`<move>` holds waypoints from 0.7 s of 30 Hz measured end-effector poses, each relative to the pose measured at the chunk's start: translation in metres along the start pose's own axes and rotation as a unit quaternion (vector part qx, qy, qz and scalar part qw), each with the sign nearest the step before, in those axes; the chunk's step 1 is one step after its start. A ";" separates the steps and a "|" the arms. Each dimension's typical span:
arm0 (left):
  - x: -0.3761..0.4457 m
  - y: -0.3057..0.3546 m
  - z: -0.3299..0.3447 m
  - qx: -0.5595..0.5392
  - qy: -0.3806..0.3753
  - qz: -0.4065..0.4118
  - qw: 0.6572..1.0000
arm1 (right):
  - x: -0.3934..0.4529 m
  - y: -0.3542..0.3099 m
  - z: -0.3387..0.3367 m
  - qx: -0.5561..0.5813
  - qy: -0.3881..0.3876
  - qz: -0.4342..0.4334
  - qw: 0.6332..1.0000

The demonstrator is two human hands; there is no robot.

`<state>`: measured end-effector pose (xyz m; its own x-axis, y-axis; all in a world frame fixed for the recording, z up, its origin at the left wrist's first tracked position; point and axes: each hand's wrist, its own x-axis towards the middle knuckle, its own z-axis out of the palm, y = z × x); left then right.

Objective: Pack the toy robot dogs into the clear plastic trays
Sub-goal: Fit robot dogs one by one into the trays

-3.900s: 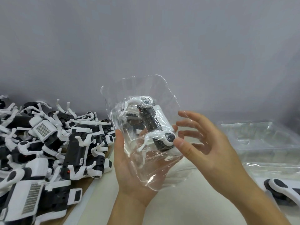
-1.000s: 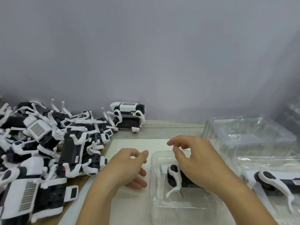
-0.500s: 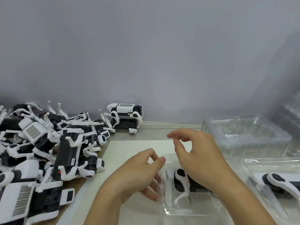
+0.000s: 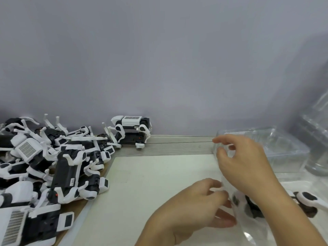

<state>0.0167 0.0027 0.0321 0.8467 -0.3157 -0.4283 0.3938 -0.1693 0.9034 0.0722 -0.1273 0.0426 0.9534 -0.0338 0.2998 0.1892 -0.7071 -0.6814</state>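
A clear plastic tray (image 4: 248, 233) with a black-and-white toy robot dog (image 4: 252, 208) inside sits tilted at the lower right, blurred by motion. My left hand (image 4: 193, 213) grips the tray's left edge between thumb and fingers. My right hand (image 4: 246, 167) reaches over the tray from above, its curled fingers pinching the tray's upper edge. A second packed dog (image 4: 308, 199) lies in another clear tray at the far right. Several loose robot dogs (image 4: 58, 167) are piled on the left.
One robot dog (image 4: 132, 129) stands by the grey wall at the back. A stack of hollow clear trays (image 4: 287, 150) sits at the back right, with taller clear plastic (image 4: 319, 132) beyond it. A white mat (image 4: 150, 189) covers the wooden table.
The tray with the dog came down from in front of me to the mat. It has now shifted right and tilted up, and both hands have closed on its edges.
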 end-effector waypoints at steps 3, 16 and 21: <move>0.004 -0.001 0.015 -0.013 -0.024 -0.007 1.000 | -0.002 0.001 -0.006 -0.045 0.005 0.030 0.998; 0.015 -0.016 0.021 0.136 -0.080 0.070 0.985 | -0.003 0.008 -0.009 -0.168 -0.013 0.100 0.981; 0.023 -0.022 0.009 0.080 0.048 0.112 0.989 | -0.004 0.005 -0.010 -0.149 0.013 0.083 0.985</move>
<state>0.0241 -0.0092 0.0024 0.9394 -0.2742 -0.2060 0.1361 -0.2536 0.9577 0.0669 -0.1379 0.0442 0.9581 -0.1824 0.2207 -0.0503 -0.8661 -0.4973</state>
